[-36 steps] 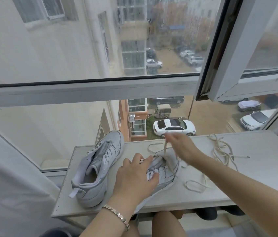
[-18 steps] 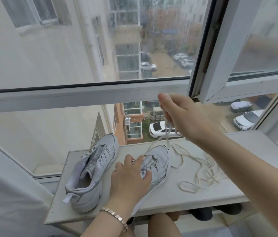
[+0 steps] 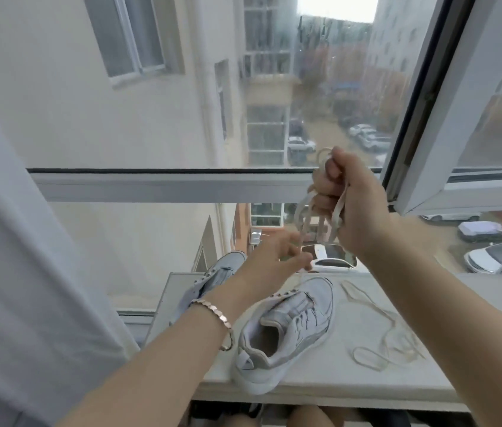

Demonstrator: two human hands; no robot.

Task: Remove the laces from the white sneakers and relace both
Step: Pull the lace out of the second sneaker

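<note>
Right hand (image 3: 351, 208) raised, fist round bunched lace (image 3: 304, 217); left hand (image 3: 274, 257) outstretched beneath, blurred, grip undeterminable, above sneaker (image 3: 293, 328).

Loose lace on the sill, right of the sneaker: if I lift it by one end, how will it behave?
Probably floppy: the loose lace lies in slack curls on the sill, and the bunched lace in the right hand droops in limp loops. Likely light and prone to tangle, since its strands cross.
</note>
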